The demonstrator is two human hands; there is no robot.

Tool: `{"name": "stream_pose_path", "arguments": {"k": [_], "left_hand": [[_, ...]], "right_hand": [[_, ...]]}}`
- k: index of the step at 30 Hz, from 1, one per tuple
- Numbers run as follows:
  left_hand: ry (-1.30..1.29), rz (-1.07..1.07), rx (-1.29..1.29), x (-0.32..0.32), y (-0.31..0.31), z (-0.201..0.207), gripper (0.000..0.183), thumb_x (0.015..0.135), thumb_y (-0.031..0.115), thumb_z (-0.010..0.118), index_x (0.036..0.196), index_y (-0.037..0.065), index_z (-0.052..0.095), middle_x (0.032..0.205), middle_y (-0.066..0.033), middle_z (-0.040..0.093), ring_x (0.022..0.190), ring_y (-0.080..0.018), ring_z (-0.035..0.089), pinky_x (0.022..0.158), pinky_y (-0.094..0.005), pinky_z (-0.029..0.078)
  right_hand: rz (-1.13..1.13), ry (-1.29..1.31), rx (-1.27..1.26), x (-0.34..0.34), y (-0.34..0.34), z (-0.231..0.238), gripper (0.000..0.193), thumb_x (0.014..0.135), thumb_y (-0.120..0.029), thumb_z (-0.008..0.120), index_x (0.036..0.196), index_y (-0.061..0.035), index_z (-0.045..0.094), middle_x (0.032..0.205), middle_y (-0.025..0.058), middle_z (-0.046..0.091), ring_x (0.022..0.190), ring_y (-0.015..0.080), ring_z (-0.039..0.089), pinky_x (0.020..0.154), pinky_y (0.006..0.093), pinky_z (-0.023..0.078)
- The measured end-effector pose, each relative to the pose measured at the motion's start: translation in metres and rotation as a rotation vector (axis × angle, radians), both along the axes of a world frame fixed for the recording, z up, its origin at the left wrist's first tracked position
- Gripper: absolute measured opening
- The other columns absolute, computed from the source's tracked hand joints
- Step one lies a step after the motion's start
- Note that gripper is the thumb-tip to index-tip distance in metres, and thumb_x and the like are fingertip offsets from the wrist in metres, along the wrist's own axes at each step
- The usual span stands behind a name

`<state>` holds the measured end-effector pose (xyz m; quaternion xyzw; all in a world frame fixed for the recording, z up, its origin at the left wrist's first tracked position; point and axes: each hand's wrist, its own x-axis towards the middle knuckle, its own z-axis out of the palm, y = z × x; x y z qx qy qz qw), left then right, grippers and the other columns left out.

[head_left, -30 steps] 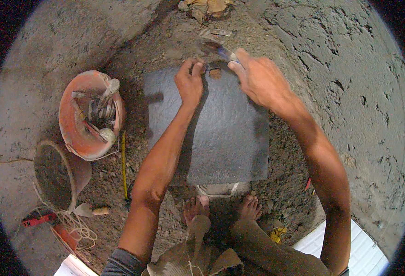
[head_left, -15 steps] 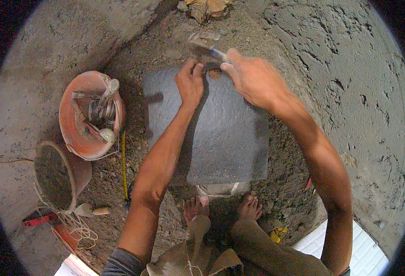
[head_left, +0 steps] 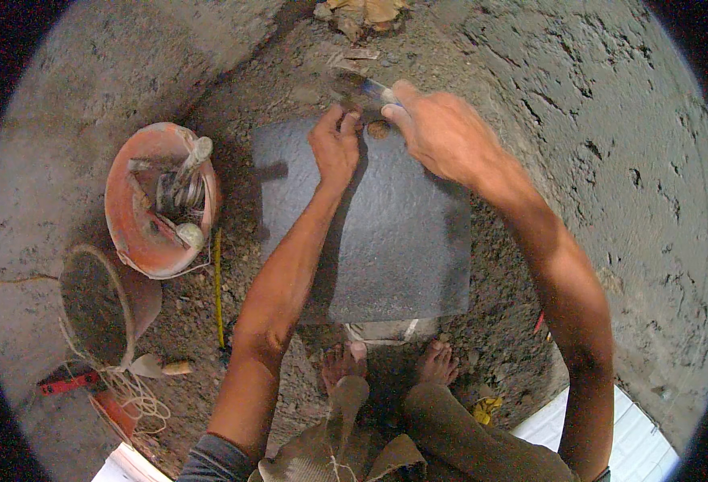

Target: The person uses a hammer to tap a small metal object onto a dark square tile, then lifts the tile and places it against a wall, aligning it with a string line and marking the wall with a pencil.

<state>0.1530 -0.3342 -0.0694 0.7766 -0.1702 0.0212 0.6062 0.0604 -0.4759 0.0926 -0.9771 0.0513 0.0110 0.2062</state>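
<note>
A dark grey square slab (head_left: pixel 402 233) lies before my feet. Close to its far edge shows a small round brown patch (head_left: pixel 378 129); whether it is a hole or a lump I cannot tell. My right hand (head_left: pixel 442 132) grips the handle of a hammer (head_left: pixel 374 91), whose head is smeared by motion just beyond that edge. At the same edge, left of the patch, my left hand (head_left: pixel 335 149) has its fingers pinched together, close under the hammer head. Whatever they hold, if anything, is hidden.
On the left stand an orange bucket (head_left: pixel 121 201) with tools inside and a second, dark-mouthed bucket (head_left: pixel 133 321). Nearby lie a trowel (head_left: pixel 149 366), tangled string (head_left: pixel 141 408) and a yellow strip (head_left: pixel 218 281). A rough plastered wall (head_left: pixel 595 145) rises on the right; white boxes (head_left: pixel 627 426) sit lower right.
The hammer has swung slightly in my right hand, its head blurred in both frames. My left hand keeps its pinch at the slab's far edge.
</note>
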Motion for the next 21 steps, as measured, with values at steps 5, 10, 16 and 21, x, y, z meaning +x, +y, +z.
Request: {"name": "stream_pose_path", "arguments": {"k": [5,10,16,21], "left_hand": [[0.004,-0.029,-0.045,0.003,-0.001,-0.009,0.013,0.093,0.011,0.061,0.089,-0.001,0.067,0.075,-0.0111,0.067,0.071,-0.0164,0.06,0.068,-0.0331,0.048],[0.019,-0.032,-0.032,0.0,-0.002,-0.002,0.014,0.094,0.012,0.06,0.09,0.001,0.067,0.075,-0.0115,0.066,0.07,-0.0178,0.061,0.068,-0.0342,0.048],[-0.018,-0.024,0.046,0.005,0.001,-0.006,0.014,0.093,0.013,0.062,0.091,0.0,0.068,0.076,-0.0128,0.068,0.068,-0.0192,0.062,0.067,-0.0352,0.049],[0.035,-0.012,0.008,0.002,-0.001,-0.003,0.014,0.093,0.013,0.062,0.092,0.001,0.069,0.077,-0.0126,0.069,0.069,-0.0186,0.064,0.067,-0.0345,0.049]], "right_hand": [[0.033,0.046,-0.03,0.002,-0.002,0.001,0.028,0.103,-0.03,0.05,0.107,-0.0028,0.055,0.08,0.0287,0.065,0.079,0.0509,0.062,0.069,0.0588,0.046],[-0.026,-0.029,-0.001,0.003,0.0,0.0,0.03,0.101,-0.031,0.053,0.105,-0.0024,0.06,0.081,0.0276,0.067,0.08,0.0481,0.066,0.07,0.0574,0.052],[0.035,-0.049,-0.046,0.006,-0.008,-0.006,0.029,0.103,-0.031,0.051,0.105,-0.0022,0.055,0.076,0.0279,0.064,0.075,0.0499,0.062,0.066,0.0588,0.046],[0.041,-0.106,-0.003,0.005,-0.006,-0.005,0.029,0.103,-0.031,0.051,0.106,-0.0022,0.055,0.075,0.0275,0.063,0.076,0.0503,0.062,0.067,0.0592,0.046]]}}
